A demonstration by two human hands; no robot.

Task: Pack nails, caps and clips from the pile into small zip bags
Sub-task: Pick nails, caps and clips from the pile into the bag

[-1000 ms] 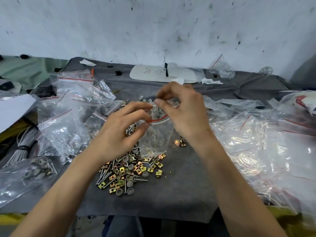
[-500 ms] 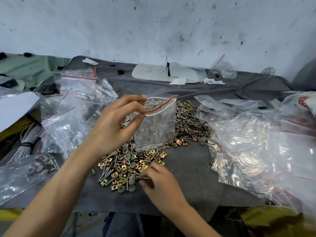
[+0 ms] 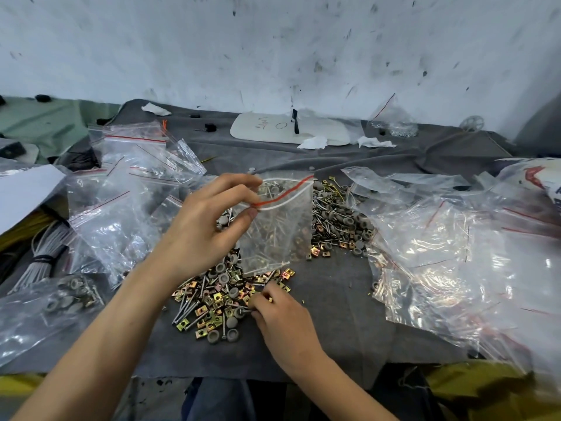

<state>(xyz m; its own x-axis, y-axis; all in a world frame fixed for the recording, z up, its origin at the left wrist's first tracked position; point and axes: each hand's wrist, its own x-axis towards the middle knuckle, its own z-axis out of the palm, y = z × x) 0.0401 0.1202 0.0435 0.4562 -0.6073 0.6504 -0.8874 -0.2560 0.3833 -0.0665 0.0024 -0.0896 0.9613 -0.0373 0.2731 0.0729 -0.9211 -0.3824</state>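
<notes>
**Left hand** [image 3: 200, 226]: raised over the pile [image 3: 218, 299], thumb and forefinger pinched on the left corner of the mouth of a zip bag [image 3: 279, 226], remaining fingers loosely curved above the pinch.

**Zip bag**: clear film with a red-striped seal, mouth gaping, hanging upright from the pinch, lower edge just above the pile. Contents not distinguishable from the hardware seen through the film.

**Pile**: nails [image 3: 188, 308], grey caps [image 3: 232, 322] and brass-coloured clips [image 3: 218, 296], mixed together on a grey cloth [image 3: 334, 329]. Spread from in front of the right hand back behind the bag, denser at the far right.

**Right hand** [image 3: 282, 314]: palm down at the near right edge of the pile, fingers curled, tips down among the parts. Hold on any one part not determinable.

**Surroundings**: empty bags [image 3: 121, 202] heaped to the left of the pile, a larger heap [image 3: 455, 253] of the same to the right. Filled bag [image 3: 66, 299] of caps and nails at near left. Cable bundle [image 3: 42, 259] at the left edge. White panel [image 3: 273, 129] with handwriting at the back, near the wall [image 3: 273, 50].
</notes>
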